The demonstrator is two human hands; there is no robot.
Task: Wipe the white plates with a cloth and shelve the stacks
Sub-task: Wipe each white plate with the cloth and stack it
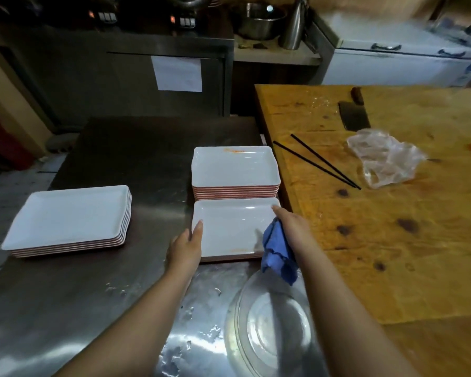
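Three groups of white rectangular plates lie on the steel counter [93,295]. A low stack [65,219] is at the left, a taller stack [234,170] at the back middle, and a near plate [229,229] lies in front of it. My left hand [186,246] touches the near plate's left edge with straight fingers. My right hand [291,224] is over that plate's right side, holds a blue cloth [276,251] and points its forefinger toward the plate's far right corner.
A clear glass bowl [272,322] sits on the wet counter by my right forearm. To the right is a wooden chopping table [392,240] with black chopsticks [318,161], a cleaver [354,115] and crumpled plastic [384,156]. A steel cabinet [120,83] stands behind.
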